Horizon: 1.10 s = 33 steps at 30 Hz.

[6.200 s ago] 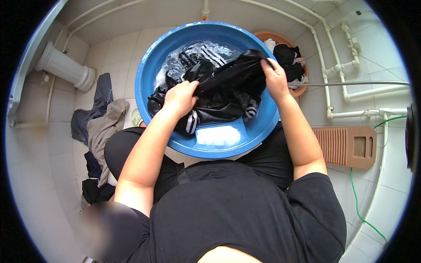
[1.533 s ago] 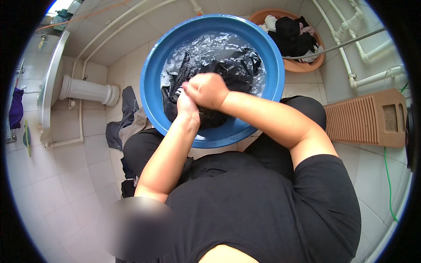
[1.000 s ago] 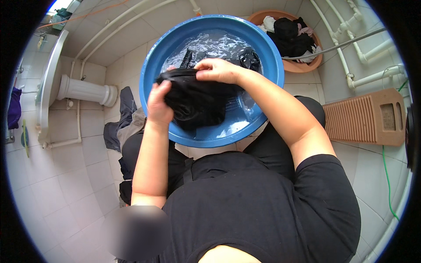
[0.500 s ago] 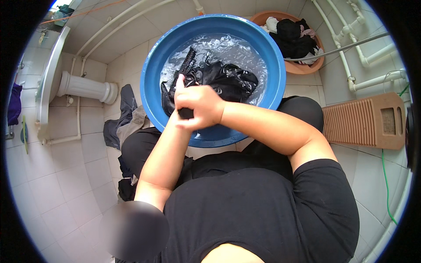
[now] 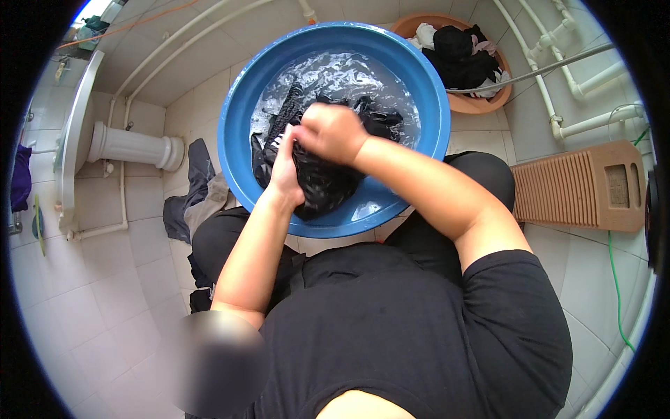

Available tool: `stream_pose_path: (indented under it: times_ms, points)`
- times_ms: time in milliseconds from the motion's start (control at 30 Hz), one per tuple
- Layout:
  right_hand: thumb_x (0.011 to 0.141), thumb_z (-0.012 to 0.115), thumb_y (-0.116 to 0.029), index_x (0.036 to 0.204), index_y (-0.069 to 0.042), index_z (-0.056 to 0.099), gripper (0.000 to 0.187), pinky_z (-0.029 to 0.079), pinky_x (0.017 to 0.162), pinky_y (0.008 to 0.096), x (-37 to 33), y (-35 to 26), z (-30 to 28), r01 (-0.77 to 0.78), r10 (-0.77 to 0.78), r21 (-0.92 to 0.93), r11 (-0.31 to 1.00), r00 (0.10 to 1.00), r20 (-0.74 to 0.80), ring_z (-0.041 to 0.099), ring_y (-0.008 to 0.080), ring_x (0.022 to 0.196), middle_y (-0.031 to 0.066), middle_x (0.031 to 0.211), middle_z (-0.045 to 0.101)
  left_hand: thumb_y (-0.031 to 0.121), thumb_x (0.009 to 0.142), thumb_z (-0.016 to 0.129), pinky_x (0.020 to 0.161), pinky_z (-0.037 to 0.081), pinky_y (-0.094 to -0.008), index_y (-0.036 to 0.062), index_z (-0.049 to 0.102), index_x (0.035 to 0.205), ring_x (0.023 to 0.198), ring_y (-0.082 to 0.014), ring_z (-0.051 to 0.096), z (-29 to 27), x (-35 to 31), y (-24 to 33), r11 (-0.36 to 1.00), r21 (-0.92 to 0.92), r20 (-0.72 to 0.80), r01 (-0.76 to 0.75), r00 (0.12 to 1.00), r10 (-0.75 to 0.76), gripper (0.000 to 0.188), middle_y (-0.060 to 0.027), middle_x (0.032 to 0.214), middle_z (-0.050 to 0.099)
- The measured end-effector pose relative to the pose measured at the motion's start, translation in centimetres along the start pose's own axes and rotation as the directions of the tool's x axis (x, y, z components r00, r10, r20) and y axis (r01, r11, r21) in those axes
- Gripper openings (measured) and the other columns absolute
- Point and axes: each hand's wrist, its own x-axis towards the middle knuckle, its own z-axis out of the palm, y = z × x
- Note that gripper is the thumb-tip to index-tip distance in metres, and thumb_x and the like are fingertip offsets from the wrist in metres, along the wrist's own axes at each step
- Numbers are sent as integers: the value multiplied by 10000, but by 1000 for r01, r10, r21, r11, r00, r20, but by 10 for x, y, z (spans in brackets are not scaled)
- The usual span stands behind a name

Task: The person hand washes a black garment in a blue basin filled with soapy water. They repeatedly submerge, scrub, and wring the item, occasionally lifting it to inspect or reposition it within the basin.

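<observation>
A wet black garment (image 5: 328, 185) lies bunched in soapy water inside a large blue basin (image 5: 230, 150), one part pulled up towards the basin's near side. Against its left side is my left hand (image 5: 285, 171), thumb pointing up; the fingers are hidden behind the cloth they grip. My right hand (image 5: 333, 131) is curled into a fist over the upper part of the garment, close to the left thumb, with cloth at its knuckles. That fist is slightly blurred.
An orange basin (image 5: 481, 105) of dark and light clothes stands at the far right. A brown washboard (image 5: 579, 187) is to the right. Grey and beige clothes (image 5: 199, 185) lie on the floor at left, near a white pedestal (image 5: 136, 146). Pipes (image 5: 600, 126) run along the right wall.
My right hand has moved up and away from the left wrist onto the garment. More black cloth now bulges between my hands and the basin's near rim.
</observation>
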Motion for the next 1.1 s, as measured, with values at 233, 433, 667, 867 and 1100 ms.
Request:
stream_pose_path:
  times_ms: [233,433,667,867,1100]
  points:
    - [769,500,-616,1036,-114,606,578,414,856,369,22,96,-26,-707,654,129,695,697,294,561,275,989,127,1013,610,301,790,579,899,441,-445,24,603,1022,938,-306,598,-64,27,31,941,-317,116,-119,980,163,362,-136,1011,631]
    - [754,587,-514,1196,-127,532,591,347,965,448,-27,131,3,-577,802,-557,597,414,431,469,291,1155,138,1224,515,187,754,645,824,487,-425,28,618,990,870,-282,617,-75,59,2,979,-179,-95,-99,992,83,285,-126,981,641]
    - [761,582,-201,1031,-111,643,292,420,900,393,-26,135,-7,-496,866,-741,453,444,232,540,310,1064,114,1143,577,126,771,599,772,502,-367,-10,594,1001,825,-256,617,-103,83,-6,990,4,-232,-144,962,141,267,-113,929,642]
    - [757,575,-238,937,7,618,308,451,720,294,11,102,-1,-654,483,554,514,755,443,537,126,745,46,813,611,175,808,604,779,507,-377,12,594,995,867,-242,617,-53,46,17,956,-114,147,-270,947,285,248,-110,966,633]
    - [670,634,-284,839,-52,610,288,471,757,365,17,-22,-2,37,-92,278,960,978,187,568,281,896,97,947,580,423,844,518,861,457,-407,32,576,1023,957,-256,572,-45,73,12,940,-238,37,-246,965,261,434,-117,1017,598]
